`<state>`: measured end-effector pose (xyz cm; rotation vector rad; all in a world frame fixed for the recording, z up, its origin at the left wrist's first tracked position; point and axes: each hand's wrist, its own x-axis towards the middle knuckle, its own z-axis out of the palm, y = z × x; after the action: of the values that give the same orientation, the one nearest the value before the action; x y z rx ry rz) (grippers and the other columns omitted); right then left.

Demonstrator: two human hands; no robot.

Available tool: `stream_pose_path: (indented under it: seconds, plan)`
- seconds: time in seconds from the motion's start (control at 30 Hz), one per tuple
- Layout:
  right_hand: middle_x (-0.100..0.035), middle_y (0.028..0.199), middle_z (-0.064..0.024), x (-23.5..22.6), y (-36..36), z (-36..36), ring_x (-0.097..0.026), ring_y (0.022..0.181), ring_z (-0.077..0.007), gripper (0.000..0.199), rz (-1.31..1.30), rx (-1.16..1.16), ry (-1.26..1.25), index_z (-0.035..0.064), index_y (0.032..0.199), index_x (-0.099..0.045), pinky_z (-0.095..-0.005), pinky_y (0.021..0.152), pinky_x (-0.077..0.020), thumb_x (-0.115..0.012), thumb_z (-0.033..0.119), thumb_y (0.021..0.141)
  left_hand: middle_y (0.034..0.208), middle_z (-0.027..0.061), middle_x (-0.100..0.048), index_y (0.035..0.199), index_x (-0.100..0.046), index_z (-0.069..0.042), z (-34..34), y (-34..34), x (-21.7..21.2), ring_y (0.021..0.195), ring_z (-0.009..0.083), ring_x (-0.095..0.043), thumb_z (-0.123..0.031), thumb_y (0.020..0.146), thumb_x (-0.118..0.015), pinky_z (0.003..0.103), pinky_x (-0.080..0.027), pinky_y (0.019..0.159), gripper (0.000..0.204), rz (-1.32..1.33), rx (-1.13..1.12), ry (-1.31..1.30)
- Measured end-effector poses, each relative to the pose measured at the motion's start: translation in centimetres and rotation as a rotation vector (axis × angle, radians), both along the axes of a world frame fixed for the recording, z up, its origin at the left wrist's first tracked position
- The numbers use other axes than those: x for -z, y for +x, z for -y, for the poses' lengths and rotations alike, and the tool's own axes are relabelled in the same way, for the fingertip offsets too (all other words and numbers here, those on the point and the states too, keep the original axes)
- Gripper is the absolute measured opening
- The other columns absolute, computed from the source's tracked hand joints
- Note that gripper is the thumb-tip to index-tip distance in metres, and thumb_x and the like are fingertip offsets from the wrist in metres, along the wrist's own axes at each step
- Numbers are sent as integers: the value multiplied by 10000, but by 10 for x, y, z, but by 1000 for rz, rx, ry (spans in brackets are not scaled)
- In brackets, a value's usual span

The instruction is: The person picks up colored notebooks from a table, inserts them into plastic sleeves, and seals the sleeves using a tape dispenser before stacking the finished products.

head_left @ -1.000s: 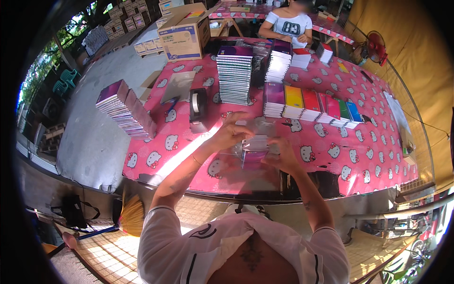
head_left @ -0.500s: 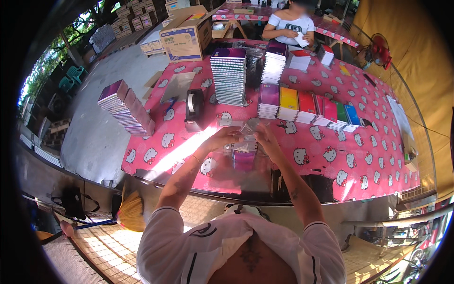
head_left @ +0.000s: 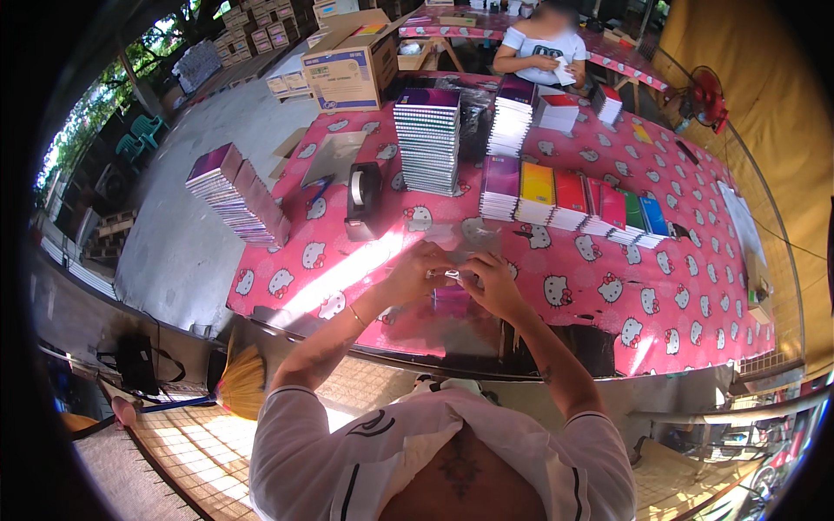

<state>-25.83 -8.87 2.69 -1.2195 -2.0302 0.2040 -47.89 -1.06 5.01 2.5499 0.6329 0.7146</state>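
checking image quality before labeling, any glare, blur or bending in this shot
Head view: a sunlit streak glares across the pink tablecloth beside the left hand; the fisheye bends the table edge and blackens the corners; the clear wrapper between both hands looks washed out and indistinct.

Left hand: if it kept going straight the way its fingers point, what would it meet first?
The left hand points right, toward the right hand. It would probably meet that hand's fingers first, with the small clear wrapped item pinched between them; depth is hard to judge.
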Motion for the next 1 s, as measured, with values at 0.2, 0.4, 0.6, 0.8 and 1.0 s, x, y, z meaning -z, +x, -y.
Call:
stream_pose_path:
  seconds: [0.2, 0.4, 0.6, 0.8, 1.0]
  plan:
    - [-644, 1053, -103, -18, -5, -12, -600, 1006, -337, 408, -185, 53, -429, 94, 1147, -573, -470, 870, -461, -760, 161, 791, 737, 71, -686, 932, -650, -67, -15, 19, 3, 708, 248, -690, -186, 800, -777, 374, -555, 698, 218, 43, -175, -272]
    - [-565, 1188, -150, 1, 2, -25, -594, 1036, -302, 526, 23, 152, -24, 100, 1245, -521, -424, 817, -519, -772, 133, 785, 943, 132, -690, 1071, -620, -75, -13, 36, 2, 873, 291, -690, -283, 774, -807, 387, -556, 756, 408, -109, -338, 183]
    - [-520, 1150, -103, 30, 8, -24, -566, 1006, -189, 500, -934, 110, -641, 80, 1261, -516, -319, 806, -543, -747, 52, 819, 1085, 132, -670, 1202, -606, -60, -51, 13, 38, 968, 226, -632, -422, 791, -830, 350, -513, 844, 592, 217, -220, -755]
    - [-526, 1134, -100, 26, -12, -25, -580, 970, -185, 457, -948, 132, -624, 56, 1240, -532, -309, 800, -540, -709, 10, 822, 781, 57, -611, 995, -705, -40, -124, -125, 73, 694, 183, -552, -258, 810, -768, 372, -489, 729, 293, 500, -938, -623]
    - [-552, 1112, -79, 28, -5, -27, -576, 976, -164, 438, -879, 140, -630, 38, 1217, -546, -301, 833, -518, -704, 4, 810, 730, 9, -615, 984, -713, -41, -152, -134, 81, 585, 125, -490, -169, 840, -734, 323, -489, 675, 194, 685, -833, -1120]
